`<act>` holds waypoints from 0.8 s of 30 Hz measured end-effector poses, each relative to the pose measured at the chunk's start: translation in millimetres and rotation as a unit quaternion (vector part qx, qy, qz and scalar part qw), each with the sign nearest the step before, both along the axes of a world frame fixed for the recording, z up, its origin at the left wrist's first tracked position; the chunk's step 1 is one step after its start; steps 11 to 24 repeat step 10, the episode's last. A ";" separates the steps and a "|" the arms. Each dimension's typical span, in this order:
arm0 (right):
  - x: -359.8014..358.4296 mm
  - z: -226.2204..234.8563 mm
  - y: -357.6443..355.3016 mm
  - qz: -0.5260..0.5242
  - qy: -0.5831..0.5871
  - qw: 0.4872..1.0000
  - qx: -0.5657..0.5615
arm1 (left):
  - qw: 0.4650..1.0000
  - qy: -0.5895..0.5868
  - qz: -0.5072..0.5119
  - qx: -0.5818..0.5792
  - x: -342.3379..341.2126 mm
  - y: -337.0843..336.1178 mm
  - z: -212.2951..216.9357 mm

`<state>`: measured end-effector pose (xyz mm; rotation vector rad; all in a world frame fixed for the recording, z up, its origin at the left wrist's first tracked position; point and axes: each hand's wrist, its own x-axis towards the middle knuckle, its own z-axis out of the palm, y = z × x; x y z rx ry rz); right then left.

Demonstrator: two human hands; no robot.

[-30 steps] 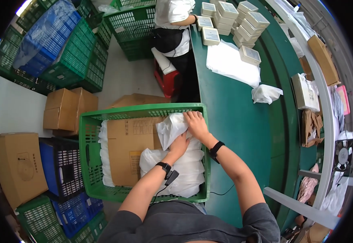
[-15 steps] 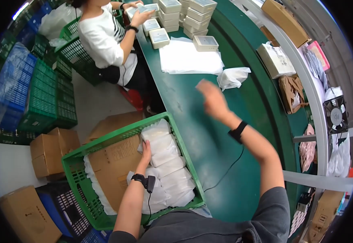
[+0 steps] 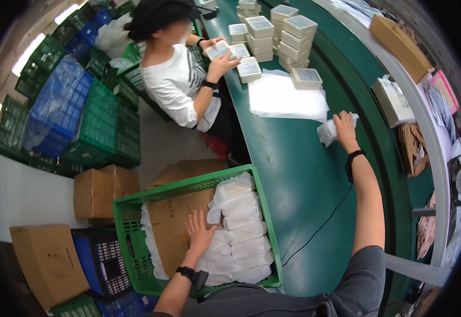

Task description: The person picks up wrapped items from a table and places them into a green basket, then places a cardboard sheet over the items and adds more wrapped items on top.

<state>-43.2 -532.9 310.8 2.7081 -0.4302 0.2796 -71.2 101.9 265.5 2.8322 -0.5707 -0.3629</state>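
My right hand (image 3: 345,128) is wrapped round a white-wrapped package (image 3: 327,133) on the green table, arm stretched far forward. Over the brown cardboard sheet (image 3: 175,222) in the green crate, my left hand (image 3: 199,236) is open, its fingers spread beside the packed bundles. Whether that hand touches the cardboard, I cannot tell. Several white-wrapped packages (image 3: 249,227) fill the right part of the crate (image 3: 188,186) in rows. More white wrapping shows along the crate's left wall. A stack of white wrapping sheets (image 3: 286,98) lies just beyond my right hand.
A co-worker (image 3: 175,79) at the table's left side holds a pale box. Several stacks of pale boxes (image 3: 296,39) stand at the far end. Cardboard boxes (image 3: 50,259) and green and blue crates (image 3: 95,127) are at left. A grey metal frame (image 3: 431,158) runs along the right.
My right hand has moved forward and right and closed on the wrapped package. My left hand has come away from the upper bundle, fingers spreading over the cardboard. The view has shifted.
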 end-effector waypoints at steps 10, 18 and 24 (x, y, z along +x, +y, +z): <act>-44.1 49.8 97.4 0.015 -0.095 0.924 0.371 | 0.850 0.309 0.200 -0.378 -71.0 111.6 -84.2; -44.1 49.8 97.4 0.015 -0.095 0.924 0.371 | 0.850 0.309 0.200 -0.378 -71.0 111.6 -84.2; -44.1 49.8 97.4 0.015 -0.095 0.924 0.371 | 0.850 0.309 0.200 -0.378 -71.0 111.6 -84.2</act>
